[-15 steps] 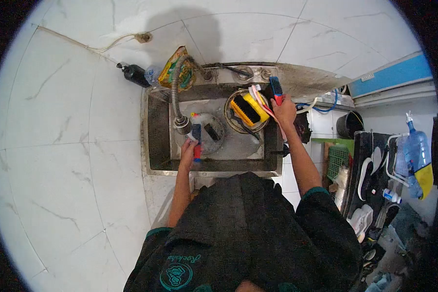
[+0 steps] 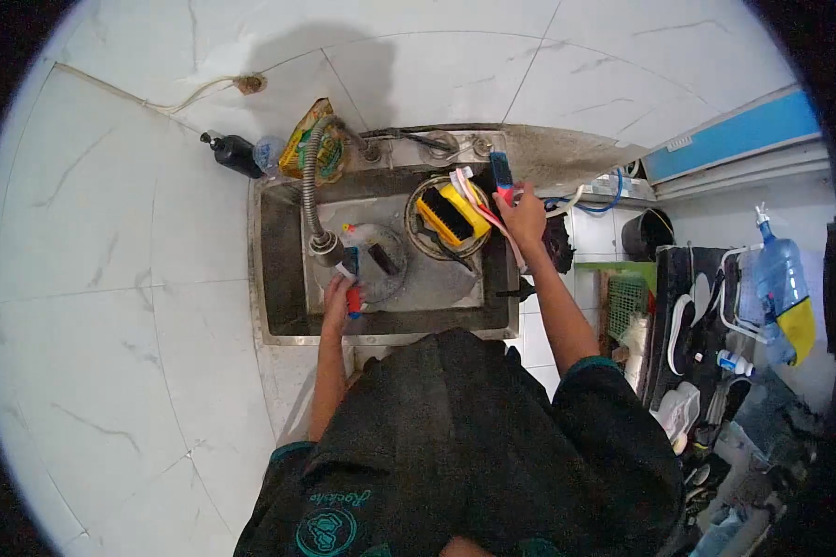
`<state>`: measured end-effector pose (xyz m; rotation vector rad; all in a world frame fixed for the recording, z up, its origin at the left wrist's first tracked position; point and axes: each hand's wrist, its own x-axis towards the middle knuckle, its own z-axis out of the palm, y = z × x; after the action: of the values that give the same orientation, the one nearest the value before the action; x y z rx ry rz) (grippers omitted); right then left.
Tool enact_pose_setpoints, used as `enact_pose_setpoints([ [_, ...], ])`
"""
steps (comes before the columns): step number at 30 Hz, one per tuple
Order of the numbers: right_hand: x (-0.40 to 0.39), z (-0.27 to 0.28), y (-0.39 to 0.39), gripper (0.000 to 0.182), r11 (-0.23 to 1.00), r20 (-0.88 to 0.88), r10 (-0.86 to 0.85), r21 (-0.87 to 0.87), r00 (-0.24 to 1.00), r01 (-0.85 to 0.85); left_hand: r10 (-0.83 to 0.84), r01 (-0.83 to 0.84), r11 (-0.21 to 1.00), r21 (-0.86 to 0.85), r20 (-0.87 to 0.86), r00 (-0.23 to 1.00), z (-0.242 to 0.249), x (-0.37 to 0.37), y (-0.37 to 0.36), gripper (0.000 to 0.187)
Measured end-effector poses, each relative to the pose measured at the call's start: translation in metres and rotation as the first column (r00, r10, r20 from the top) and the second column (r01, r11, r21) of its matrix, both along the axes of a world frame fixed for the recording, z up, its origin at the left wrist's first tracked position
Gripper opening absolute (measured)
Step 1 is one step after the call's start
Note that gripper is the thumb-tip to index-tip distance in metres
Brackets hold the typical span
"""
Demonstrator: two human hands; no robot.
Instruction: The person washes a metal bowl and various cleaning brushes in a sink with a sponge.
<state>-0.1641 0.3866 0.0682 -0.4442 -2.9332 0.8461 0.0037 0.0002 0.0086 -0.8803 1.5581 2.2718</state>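
A slim red-and-blue brush (image 2: 351, 278) stands nearly upright over the left part of the steel sink (image 2: 279, 269), just beside the ribbed metal faucet hose (image 2: 308, 195) and its round spray head. The left hand (image 2: 336, 299) is closed around its red lower end. Next to it lies a clear round container (image 2: 381, 255) with a dark piece inside. Further right, a round metal bowl (image 2: 416, 237) holds a blocky yellow brush (image 2: 450, 212) with black bristles. The right hand (image 2: 524, 215) is curled around a second blue-and-red handled brush (image 2: 502, 174), raised at the sink's back right corner, with pale pink-and-white straps trailing from its grip across the bowl.

The sink is a dull, stained rectangular basin. On its back ledge lean a crinkled yellow-green packet (image 2: 306, 144) and a dark pump bottle (image 2: 232, 153). White marble-patterned tiles (image 2: 111, 278) surround it. To the right stand a green basket (image 2: 627, 302), a dark bucket (image 2: 643, 232), and a large clear water bottle (image 2: 776, 278).
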Motion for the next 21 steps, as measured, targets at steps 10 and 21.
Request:
enact_pose_setpoints([
  [10,0.072,0.081,-0.072,0.02,0.785,-0.446,0.147,-0.491,0.883,-0.378,0.009,0.004,0.992,-0.126,0.1,0.995,-0.001,-0.002,-0.001,0.026],
  [21,0.113,-0.052,-0.219,0.026,0.582,0.117,0.637,-0.721,0.762,-0.376,0.051,-0.054,0.936,0.347,0.019,0.999,0.021,-0.018,0.025,0.046],
])
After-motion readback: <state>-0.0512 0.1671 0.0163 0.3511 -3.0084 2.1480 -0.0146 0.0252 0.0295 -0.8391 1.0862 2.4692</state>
